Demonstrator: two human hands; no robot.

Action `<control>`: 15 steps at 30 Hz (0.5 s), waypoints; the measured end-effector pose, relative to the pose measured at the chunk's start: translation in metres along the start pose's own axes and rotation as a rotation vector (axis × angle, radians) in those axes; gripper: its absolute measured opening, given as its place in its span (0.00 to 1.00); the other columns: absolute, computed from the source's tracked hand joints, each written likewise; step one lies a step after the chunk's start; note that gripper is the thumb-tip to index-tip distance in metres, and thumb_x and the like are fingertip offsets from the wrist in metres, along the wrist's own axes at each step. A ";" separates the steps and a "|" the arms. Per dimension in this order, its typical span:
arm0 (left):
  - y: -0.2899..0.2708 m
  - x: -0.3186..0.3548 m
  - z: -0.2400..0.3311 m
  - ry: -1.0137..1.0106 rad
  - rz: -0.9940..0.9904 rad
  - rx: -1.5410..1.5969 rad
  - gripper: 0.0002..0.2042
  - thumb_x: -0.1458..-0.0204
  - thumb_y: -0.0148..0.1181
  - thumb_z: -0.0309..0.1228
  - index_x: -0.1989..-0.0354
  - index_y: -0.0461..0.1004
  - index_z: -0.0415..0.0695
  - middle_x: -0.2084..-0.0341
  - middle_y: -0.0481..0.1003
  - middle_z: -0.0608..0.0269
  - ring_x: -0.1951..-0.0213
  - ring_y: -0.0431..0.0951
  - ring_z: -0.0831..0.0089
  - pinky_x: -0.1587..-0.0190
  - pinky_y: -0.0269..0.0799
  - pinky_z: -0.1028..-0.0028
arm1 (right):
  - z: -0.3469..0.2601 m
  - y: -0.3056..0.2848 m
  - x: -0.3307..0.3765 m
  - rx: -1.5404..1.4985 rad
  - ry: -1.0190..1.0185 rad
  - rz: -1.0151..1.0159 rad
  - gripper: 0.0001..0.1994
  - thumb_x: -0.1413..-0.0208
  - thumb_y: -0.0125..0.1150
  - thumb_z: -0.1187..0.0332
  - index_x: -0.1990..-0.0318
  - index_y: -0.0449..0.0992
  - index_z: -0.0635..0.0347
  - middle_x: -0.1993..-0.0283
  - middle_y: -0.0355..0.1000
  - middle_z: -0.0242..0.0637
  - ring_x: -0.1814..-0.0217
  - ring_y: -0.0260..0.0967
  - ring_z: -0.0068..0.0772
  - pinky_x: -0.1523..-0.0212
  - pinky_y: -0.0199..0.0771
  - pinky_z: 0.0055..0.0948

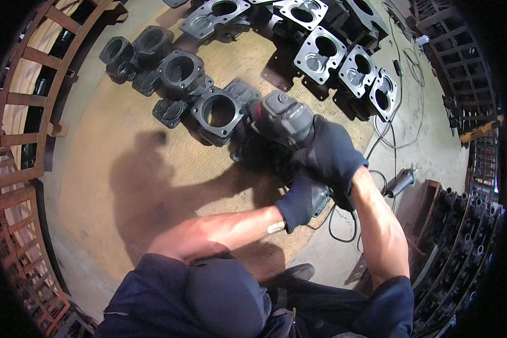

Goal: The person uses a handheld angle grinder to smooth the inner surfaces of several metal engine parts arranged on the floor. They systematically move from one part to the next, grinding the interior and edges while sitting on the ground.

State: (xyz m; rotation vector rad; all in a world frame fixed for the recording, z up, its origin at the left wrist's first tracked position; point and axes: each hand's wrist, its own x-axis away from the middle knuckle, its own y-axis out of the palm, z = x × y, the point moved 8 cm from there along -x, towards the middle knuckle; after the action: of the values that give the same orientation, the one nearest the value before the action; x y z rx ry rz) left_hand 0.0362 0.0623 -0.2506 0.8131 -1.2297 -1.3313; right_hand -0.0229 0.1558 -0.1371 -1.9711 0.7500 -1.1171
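Observation:
An angle grinder [283,117] with a grey gear head is in both my gloved hands. My right hand [335,151] is closed around its body just behind the head. Lower down, my left hand [299,198] is closed around the rear part. The grinder's head is over or against a dark metal casting [243,90], partly covered by the tool; I cannot make out the disc or whether it touches. Beside it is a black flanged casting [226,131] with a large round bore. Several similar black castings [162,69] stand to the left.
Castings with bright machined flanges [320,56] stand at the far right of the tan ribbed mat [96,191]. Cables [396,132] and a blue-grey handled tool [401,183] lie on the floor at right. Metal crates [31,101] line the left; stacked dark parts [462,242] stand right.

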 end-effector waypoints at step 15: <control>0.061 0.027 -0.052 -0.148 0.007 -0.141 0.19 0.44 0.52 0.25 0.44 0.60 0.36 0.48 0.66 0.59 0.45 0.65 0.75 0.42 0.62 0.74 | 0.051 -0.007 0.066 -0.037 0.121 0.006 0.27 0.67 0.67 0.58 0.59 0.71 0.67 0.68 0.74 0.57 0.61 0.74 0.57 0.58 0.74 0.41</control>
State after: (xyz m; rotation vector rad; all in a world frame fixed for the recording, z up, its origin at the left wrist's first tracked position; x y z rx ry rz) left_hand 0.0966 0.0333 -0.1987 0.6189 -1.2365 -1.4760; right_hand 0.0525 0.1249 -0.1194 -1.9439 0.8453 -1.2358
